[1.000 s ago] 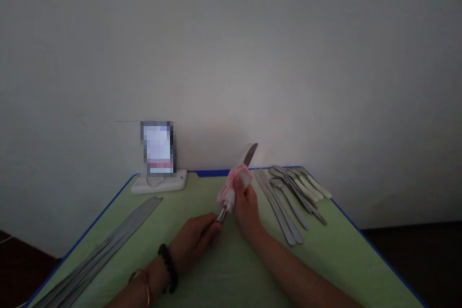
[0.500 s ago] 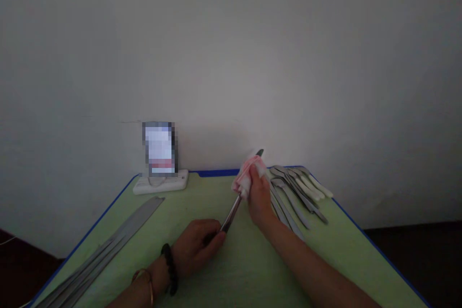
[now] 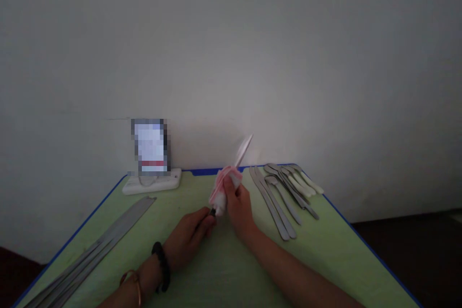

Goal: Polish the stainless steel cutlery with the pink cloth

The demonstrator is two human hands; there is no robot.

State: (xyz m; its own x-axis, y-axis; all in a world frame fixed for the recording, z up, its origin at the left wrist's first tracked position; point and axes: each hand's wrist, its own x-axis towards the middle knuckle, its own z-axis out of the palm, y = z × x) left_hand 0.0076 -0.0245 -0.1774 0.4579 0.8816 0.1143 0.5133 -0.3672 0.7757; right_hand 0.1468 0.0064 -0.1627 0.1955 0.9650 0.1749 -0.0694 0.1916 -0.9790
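My left hand (image 3: pixel 191 238) is closed around the handle end of a table knife (image 3: pixel 244 150), whose bright blade points up and away from me. A pink and white cloth (image 3: pixel 224 184) is wrapped about the knife's middle. My right hand (image 3: pixel 240 209) pinches this cloth around the knife, thumb on top. Cloth and fingers hide most of the handle. On the table to the right of my right hand lie two table knives (image 3: pixel 273 204) side by side and a spoon (image 3: pixel 286 197).
Further right lie several more pieces of cutlery, among them white-handled spoons (image 3: pixel 301 185). Several long flat metal knives (image 3: pixel 115 231) fan out at the left. A lit phone (image 3: pixel 150 147) stands in a white holder (image 3: pixel 151 183) near the wall, behind the green table (image 3: pixel 209 279).
My right hand and the cloth have slid down the knife toward my left hand, baring more of the blade. The view has shifted slightly, and both right-side knives now show fully.
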